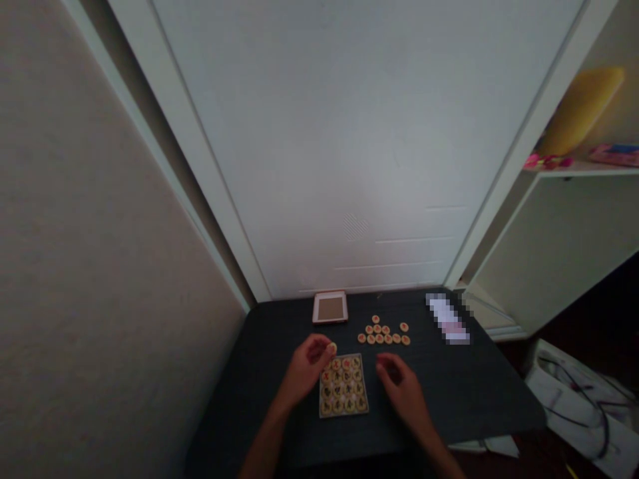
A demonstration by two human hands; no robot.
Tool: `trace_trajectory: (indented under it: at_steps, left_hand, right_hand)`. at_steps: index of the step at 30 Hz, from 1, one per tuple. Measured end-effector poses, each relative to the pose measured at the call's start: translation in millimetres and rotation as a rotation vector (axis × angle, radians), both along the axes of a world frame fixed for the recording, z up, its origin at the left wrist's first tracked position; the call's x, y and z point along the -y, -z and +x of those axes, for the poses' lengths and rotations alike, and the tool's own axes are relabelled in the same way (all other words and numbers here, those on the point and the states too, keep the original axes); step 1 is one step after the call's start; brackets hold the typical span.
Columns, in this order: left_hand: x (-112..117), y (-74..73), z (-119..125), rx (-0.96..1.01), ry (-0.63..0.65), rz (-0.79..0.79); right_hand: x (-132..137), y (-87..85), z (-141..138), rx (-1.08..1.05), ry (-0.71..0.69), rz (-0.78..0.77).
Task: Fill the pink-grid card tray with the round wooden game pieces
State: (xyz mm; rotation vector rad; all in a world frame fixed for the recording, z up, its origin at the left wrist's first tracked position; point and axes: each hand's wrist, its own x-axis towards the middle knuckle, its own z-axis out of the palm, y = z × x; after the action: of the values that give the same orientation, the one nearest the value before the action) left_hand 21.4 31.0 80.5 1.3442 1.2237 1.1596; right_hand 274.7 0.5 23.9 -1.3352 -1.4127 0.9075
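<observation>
Between the thumb and fingers of my left hand [308, 366] is a round xiangqi piece [332, 348], held over the far left corner of a square box [344, 415]. Rows of similar pieces with red or black characters fill the box. To the right of it, my right hand [398, 378] hovers with fingers curled and a gap between thumb and fingertips; nothing shows in it. Several loose pieces with red marks [379, 338] lie on the table beyond the box, most in rough rows.
A box lid with a brown centre [330, 309] lies at the back of the dark table [269, 352]. A pixelated flat item [448, 319] is at the right. A white door or panel [349, 166] rises behind the table; a shelf [584, 169] stands right.
</observation>
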Motion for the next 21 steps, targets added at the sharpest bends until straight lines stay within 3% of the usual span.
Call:
trace_trajectory:
  at_steps: [4, 7, 17, 21]
  left_hand:
    - [15, 3.4, -9, -0.03, 0.03, -0.034]
    - [24, 5.0, -19, -0.041, 0.034, -0.054]
    - [49, 16.2, -27, -0.052, 0.036, -0.139]
    - [54, 20.6, -22, -0.186, 0.061, -0.093]
  right_hand:
    - [-11, 4.5, -27, 0.236, -0.035, 0.223]
    - [-21, 9.2, -45, 0.352, -0.071, 0.299]
    - [-29, 20.0, -53, 0.457, -0.103, 0.289]
    - [-25, 19.4, -51, 0.423, -0.077, 0.286]
